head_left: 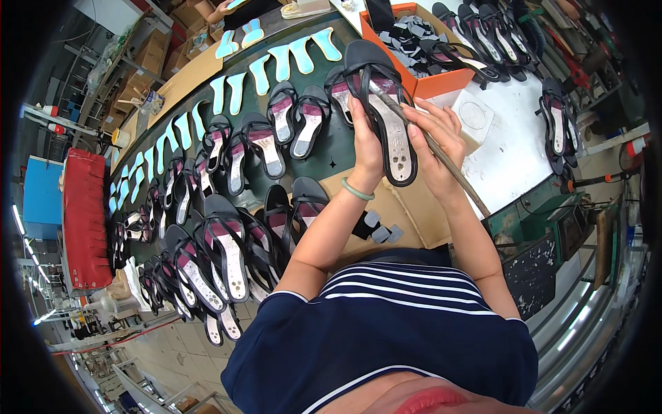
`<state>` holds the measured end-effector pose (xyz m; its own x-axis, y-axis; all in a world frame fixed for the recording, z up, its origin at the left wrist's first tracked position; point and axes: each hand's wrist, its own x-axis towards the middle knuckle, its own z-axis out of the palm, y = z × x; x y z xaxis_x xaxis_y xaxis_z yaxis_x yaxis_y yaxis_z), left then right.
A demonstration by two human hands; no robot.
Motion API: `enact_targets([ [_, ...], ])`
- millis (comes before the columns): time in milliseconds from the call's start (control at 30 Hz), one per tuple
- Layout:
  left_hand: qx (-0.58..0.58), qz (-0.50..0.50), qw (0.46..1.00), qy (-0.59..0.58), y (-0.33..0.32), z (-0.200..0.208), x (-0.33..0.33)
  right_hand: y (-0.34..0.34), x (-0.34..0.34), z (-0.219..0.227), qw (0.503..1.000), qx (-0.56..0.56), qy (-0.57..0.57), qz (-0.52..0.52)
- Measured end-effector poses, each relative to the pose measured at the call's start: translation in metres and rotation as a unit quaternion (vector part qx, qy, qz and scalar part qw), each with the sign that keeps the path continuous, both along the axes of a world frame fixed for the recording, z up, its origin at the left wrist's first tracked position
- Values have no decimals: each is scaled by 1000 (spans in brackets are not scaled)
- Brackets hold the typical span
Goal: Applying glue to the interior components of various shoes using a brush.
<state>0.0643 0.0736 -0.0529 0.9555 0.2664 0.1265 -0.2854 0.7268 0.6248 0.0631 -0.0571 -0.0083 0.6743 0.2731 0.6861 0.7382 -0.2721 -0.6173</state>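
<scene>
My left hand point(367, 145) is wrapped around the side of a black strappy sandal point(398, 155), holding it up with its insole toward me. The insole is pale, with a maroon patch near the toe and dark spots at the heel. My right hand point(438, 141) grips a long, thin brown stick point(460, 178). One end of the stick points in among the straps, over the front of the insole; I cannot make out its tip. The other end runs down past my right wrist. A pale green bangle point(358, 190) circles my left wrist.
Rows of similar sandals point(263, 141) and pale blue-white sole-shaped pieces point(301, 55) cover the green table point(331, 164). An orange box point(441, 84) of grey scraps stands at the back right, beside more sandals point(483, 31) on a white surface. Brown cardboard point(407, 210) lies nearest me.
</scene>
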Motion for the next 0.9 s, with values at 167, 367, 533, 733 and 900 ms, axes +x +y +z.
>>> enact_targets([
  [167, 14, -7, 1000, 7, -1, 3, -3, -1, 2, 5, 1000, -4, -3, 15],
  [367, 21, -37, 999, -4, -2, 17, -8, -8, 12, 16, 999, -24, -15, 29],
  [533, 75, -30, 997, -18, 0, 26, -11, -22, 25, 35, 994, -88, -24, 56],
  [733, 118, -26, 992, -20, 7, 17, -4, -36, 33, 52, 988, -123, -22, 95],
  [900, 130, -31, 991, -23, 9, 17, -3, -43, 39, 66, 983, -151, -41, 100],
])
